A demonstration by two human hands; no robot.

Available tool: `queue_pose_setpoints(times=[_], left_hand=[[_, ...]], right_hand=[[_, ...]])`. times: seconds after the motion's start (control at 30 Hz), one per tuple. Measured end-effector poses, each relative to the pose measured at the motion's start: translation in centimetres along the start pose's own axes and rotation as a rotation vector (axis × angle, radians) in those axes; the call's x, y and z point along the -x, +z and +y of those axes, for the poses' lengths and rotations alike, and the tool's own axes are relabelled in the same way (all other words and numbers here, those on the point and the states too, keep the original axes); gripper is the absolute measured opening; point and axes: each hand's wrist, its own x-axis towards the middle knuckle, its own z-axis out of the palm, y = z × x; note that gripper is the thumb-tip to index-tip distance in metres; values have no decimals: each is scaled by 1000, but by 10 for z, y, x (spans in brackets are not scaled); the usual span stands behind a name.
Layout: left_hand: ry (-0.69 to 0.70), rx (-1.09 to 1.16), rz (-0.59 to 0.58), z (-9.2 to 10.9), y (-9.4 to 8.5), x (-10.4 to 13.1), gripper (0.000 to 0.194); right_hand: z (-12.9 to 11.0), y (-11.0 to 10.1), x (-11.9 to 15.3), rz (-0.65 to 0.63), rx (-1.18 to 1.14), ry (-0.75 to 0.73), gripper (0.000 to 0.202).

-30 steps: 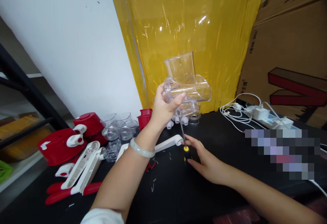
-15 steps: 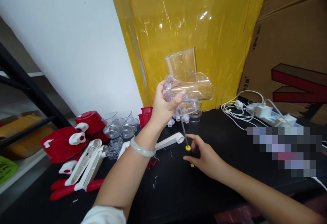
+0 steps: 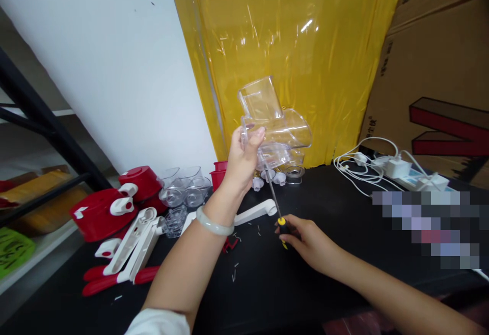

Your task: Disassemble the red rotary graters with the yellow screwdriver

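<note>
A clear plastic housing (image 3: pixel 282 129), with a tube and an upright hopper, is held up above the table. My left hand (image 3: pixel 244 159) grips its left end, thumb across the front. From below, a screwdriver (image 3: pixel 281 225) with a black and yellow handle points up at the underside of the housing. My right hand (image 3: pixel 307 238) is closed round its handle. The tip reaches the housing's lower edge; whether it sits in a screw cannot be made out. Behind and below the housing stand white ribbed parts (image 3: pixel 269 176).
Red bowl-like parts (image 3: pixel 101 213), white crank arms with red handles (image 3: pixel 132 253) and clear plastic parts (image 3: pixel 183 187) lie at the left. Several small screws (image 3: pixel 234 274) are scattered in front. White cables and a power strip (image 3: pixel 405 172) are at the right, before a cardboard box (image 3: pixel 431 60).
The clear housing has tilted, its hopper leaning further left, and moved slightly left and down. My right fingers have closed more around the screwdriver handle. The view has shifted a little.
</note>
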Motion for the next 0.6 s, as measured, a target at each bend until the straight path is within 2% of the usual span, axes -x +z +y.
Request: queue_pose_setpoints(times=[0.13, 0.47, 0.6], left_hand=[[19, 1, 26, -4, -3, -2, 59], [-8, 6, -19, -7, -6, 1, 63], [41, 10, -24, -10, -7, -2, 63]], right_hand=[[-4, 1, 1, -6, -3, 5, 10], [-4, 2, 0, 11, 23, 4, 8], [-5, 3, -1, 12, 61, 7, 6]])
